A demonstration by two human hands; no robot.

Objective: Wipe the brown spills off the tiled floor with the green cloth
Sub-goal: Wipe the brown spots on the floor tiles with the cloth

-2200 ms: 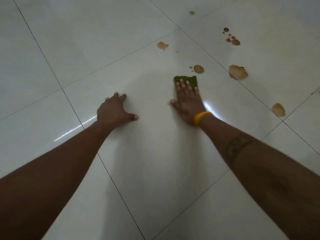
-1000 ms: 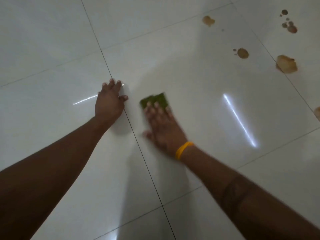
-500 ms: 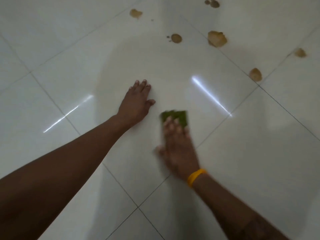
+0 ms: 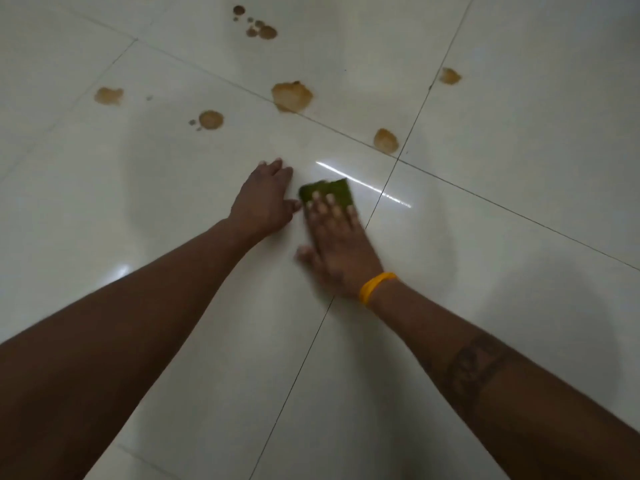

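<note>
My right hand [image 4: 337,244] lies flat on the green cloth [image 4: 329,192] and presses it onto the white tiled floor [image 4: 519,150]; only the cloth's far end shows past my fingertips. My left hand [image 4: 263,202] rests flat on the tile just left of the cloth, fingers together, holding nothing. Brown spills lie farther ahead: a large one [image 4: 291,96], a round one [image 4: 210,119], one at the left [image 4: 108,95], one by the tile joint [image 4: 385,140], one at the right [image 4: 449,76], and a cluster of small drops [image 4: 262,30] at the top.
Dark grout lines [image 4: 391,178] cross the glossy tiles near the cloth. A bright light glare [image 4: 367,185] streaks the floor right of the cloth. A yellow band [image 4: 375,285] circles my right wrist.
My right hand has slid the cloth forward and to the right, close beside my left hand. The view has swung, so the spills now sit nearer the middle of the frame.
</note>
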